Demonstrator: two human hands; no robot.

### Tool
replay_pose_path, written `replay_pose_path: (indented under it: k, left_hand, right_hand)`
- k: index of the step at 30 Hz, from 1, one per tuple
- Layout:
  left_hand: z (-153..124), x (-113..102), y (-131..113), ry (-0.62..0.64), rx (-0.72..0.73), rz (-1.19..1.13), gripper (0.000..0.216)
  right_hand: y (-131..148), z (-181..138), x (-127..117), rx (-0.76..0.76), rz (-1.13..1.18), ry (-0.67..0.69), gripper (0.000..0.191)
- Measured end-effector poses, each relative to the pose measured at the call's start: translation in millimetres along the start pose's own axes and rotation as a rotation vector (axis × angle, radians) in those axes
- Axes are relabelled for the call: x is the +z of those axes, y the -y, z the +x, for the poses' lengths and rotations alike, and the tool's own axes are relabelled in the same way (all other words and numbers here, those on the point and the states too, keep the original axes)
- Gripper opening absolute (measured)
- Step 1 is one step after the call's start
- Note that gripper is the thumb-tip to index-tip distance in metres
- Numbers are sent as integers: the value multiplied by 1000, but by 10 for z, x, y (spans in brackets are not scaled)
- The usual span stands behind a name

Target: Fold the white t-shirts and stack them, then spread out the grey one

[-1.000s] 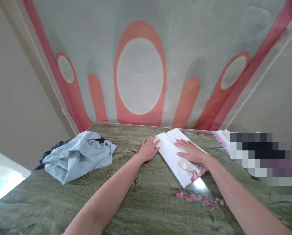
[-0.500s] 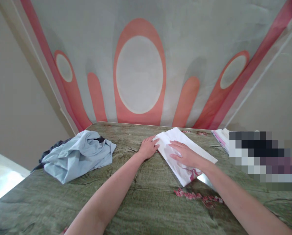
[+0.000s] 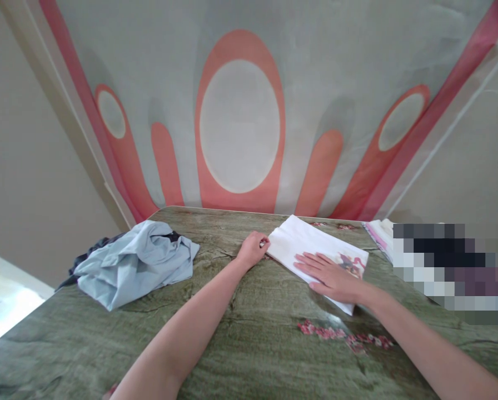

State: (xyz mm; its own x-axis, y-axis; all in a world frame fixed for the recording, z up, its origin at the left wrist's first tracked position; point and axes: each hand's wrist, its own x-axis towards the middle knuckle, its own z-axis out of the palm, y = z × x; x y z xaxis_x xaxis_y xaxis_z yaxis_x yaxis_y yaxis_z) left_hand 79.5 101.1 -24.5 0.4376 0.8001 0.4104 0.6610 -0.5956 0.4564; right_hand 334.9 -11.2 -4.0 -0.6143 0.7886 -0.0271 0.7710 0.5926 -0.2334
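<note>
A folded white garment (image 3: 315, 236) with a colourful print near its right end lies on the table, slanting down to the right; its exact kind does not show. My left hand (image 3: 253, 249) is at its left corner, fingers curled and thumb pinched on the cloth edge. Flat on the lower middle of the garment rests my right hand (image 3: 331, 276), its fingers stretched out and slightly spread. Part of the cloth under that palm is hidden.
A crumpled light blue garment (image 3: 136, 266) lies at the table's left, over a dark cloth (image 3: 93, 253). At the right edge is a pile of clothes (image 3: 380, 233), mostly pixelated. The wood-patterned table (image 3: 240, 344) meets a pink-and-grey decorated wall (image 3: 238, 205).
The white garment now lies flatter and more squared, its print showing at the right. My right hand has slid down and right; my left fingers have curled from flat into a pinch.
</note>
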Motion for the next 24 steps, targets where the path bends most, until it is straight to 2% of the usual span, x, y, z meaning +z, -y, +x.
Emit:
replay_pose_path:
  k: [5, 11, 15, 20, 24]
  left_hand:
    - [5, 20, -9, -4, 11, 10, 10]
    - [19, 35, -2, -10, 9, 46, 10]
    - [-25, -22, -115, -12, 41, 102, 17]
    - [-135, -5, -364, 132, 302, 250, 33]
    - [-199, 98, -419, 212, 285, 356, 44]
  right_hand:
    - [6, -34, -17, 21, -6, -28, 63]
    - [-7, -71, 61, -53, -160, -103, 65]
    - [31, -118, 48, -46, -195, -116, 67]
    - [216, -147, 22, -38, -172, -123, 72]
    - [328, -128, 81, -42, -116, -97, 73]
